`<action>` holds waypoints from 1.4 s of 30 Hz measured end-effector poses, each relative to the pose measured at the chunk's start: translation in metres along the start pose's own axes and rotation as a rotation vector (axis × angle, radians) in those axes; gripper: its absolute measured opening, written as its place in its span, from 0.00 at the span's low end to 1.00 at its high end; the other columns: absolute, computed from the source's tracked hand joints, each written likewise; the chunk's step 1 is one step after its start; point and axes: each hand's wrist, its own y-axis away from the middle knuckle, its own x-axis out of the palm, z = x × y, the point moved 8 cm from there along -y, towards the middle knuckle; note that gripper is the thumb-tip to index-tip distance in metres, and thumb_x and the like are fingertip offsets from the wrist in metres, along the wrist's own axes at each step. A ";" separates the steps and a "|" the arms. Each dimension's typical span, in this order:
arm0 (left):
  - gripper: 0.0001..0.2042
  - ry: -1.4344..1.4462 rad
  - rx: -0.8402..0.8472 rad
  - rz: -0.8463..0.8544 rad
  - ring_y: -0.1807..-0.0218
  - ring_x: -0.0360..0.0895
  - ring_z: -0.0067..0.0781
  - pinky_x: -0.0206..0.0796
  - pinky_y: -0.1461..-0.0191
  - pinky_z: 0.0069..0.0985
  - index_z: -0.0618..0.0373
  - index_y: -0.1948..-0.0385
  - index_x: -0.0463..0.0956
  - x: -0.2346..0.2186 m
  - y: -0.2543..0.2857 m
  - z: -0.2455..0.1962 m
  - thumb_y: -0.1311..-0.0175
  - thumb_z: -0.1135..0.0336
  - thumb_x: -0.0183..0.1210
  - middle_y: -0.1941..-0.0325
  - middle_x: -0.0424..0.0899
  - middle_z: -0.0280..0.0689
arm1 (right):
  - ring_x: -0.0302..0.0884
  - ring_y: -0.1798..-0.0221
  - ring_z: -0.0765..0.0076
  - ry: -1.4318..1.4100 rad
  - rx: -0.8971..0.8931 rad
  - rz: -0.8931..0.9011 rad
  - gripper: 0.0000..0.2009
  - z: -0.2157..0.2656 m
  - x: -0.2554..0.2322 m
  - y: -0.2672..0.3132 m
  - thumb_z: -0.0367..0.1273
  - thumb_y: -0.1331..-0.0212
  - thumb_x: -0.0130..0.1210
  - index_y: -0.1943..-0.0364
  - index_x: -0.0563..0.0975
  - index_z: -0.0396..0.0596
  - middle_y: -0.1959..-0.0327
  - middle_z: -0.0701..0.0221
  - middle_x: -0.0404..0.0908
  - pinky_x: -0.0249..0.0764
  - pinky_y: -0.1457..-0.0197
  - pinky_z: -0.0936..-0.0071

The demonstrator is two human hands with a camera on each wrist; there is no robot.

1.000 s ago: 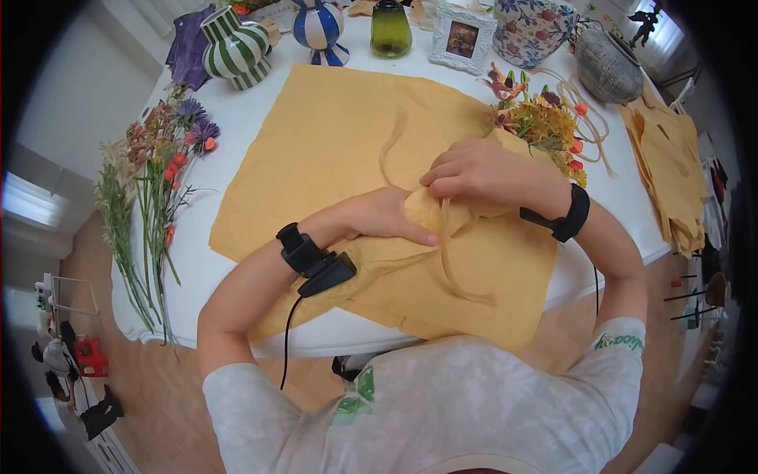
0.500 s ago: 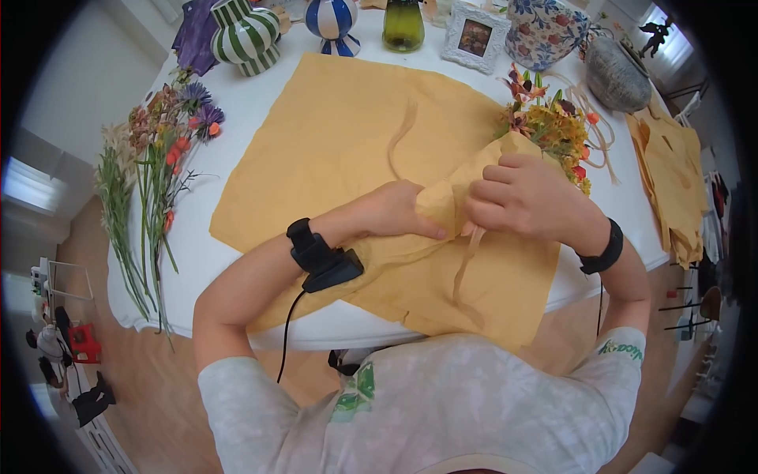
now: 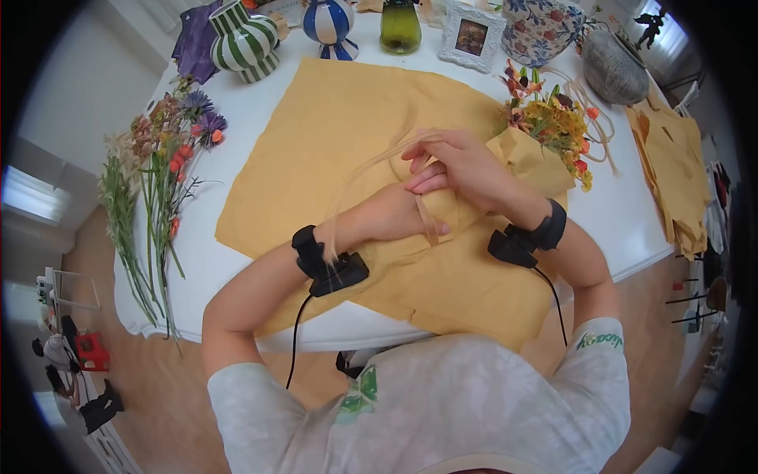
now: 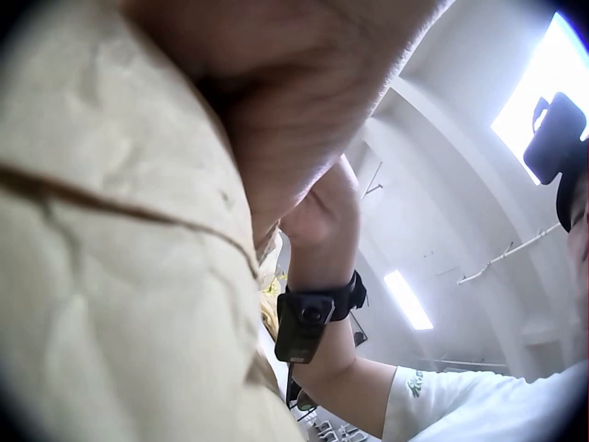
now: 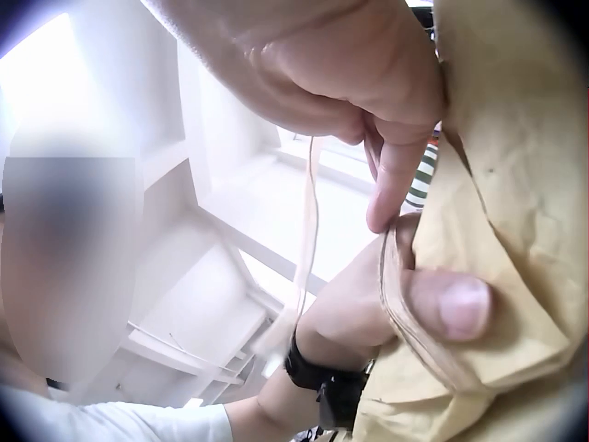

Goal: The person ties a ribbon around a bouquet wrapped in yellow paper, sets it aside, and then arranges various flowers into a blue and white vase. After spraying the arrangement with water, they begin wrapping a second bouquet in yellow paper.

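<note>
My left hand (image 3: 391, 212) grips the gathered yellow wrapping paper (image 3: 537, 162) of a bouquet, whose yellow and orange flowers (image 3: 553, 122) point to the back right. In the right wrist view the left thumb (image 5: 460, 308) presses on the paper, with a tan ribbon (image 5: 396, 285) running across it. Just above the left hand, my right hand (image 3: 462, 166) pinches the ribbon between thumb and fingers. The ribbon's loose tail (image 3: 345, 189) sweeps left over the left wrist, blurred. Paper folds fill the left wrist view (image 4: 110, 267). The bouquet's stems are hidden inside the wrap.
A yellow sheet (image 3: 316, 134) lies under the bouquet. Loose flower stems (image 3: 154, 213) lie at left. A striped vase (image 3: 245, 47), a green glass vase (image 3: 400, 30), a photo frame (image 3: 472, 37) and a grey pot (image 3: 612, 67) line the back. More paper (image 3: 667, 162) hangs at right.
The right hand pulled the ribbon to the right, then came back left over the left hand, swinging the tail leftward. The left hand keeps its hold on the wrap.
</note>
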 end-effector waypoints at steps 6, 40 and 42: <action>0.27 -0.004 -0.056 0.041 0.64 0.71 0.27 0.62 0.62 0.23 0.65 0.57 0.70 -0.009 0.013 -0.019 0.53 0.52 0.62 0.68 0.76 0.41 | 0.77 0.64 0.71 -0.052 -0.094 -0.108 0.18 0.000 -0.018 0.008 0.38 0.37 0.41 0.62 0.71 0.31 0.66 0.63 0.72 0.75 0.59 0.80; 0.11 0.733 0.163 -0.043 0.70 0.64 0.12 0.60 0.63 0.13 0.55 0.68 0.71 -0.031 -0.014 -0.035 0.34 0.59 0.44 0.70 0.73 0.26 | 0.71 0.57 0.74 0.653 -0.167 0.378 0.19 0.041 -0.020 0.009 0.39 0.38 0.44 0.50 0.70 0.40 0.59 0.67 0.75 0.64 0.50 0.78; 0.12 0.745 0.147 -0.040 0.70 0.65 0.13 0.60 0.62 0.13 0.55 0.68 0.71 -0.031 -0.014 -0.030 0.34 0.58 0.44 0.70 0.73 0.26 | 0.70 0.58 0.74 0.711 -0.184 0.437 0.19 0.036 -0.018 0.013 0.40 0.38 0.44 0.50 0.70 0.41 0.57 0.66 0.74 0.65 0.51 0.78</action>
